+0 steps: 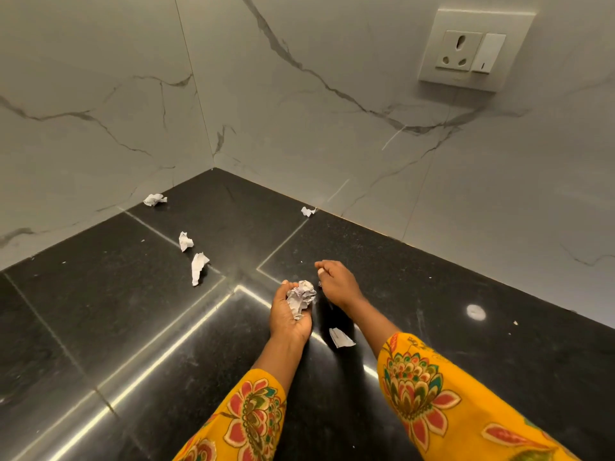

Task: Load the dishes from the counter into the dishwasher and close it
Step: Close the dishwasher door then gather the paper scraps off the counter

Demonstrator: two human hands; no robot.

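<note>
No dish and no dishwasher is in view. My left hand [289, 314] lies palm up over the black counter [133, 311] and cups a wad of crumpled white paper [301, 296]. My right hand [334, 282] hovers just to the right of the wad, palm down, fingers curled loosely with nothing seen in them. Both forearms wear yellow flowered sleeves.
Loose crumpled paper scraps lie on the counter: one by the left wall [154, 199], two in the middle left [185, 241] [199, 267], one by the back wall [308, 211], one under my right wrist [341, 337]. A wall socket [472, 49] sits on the marble backsplash.
</note>
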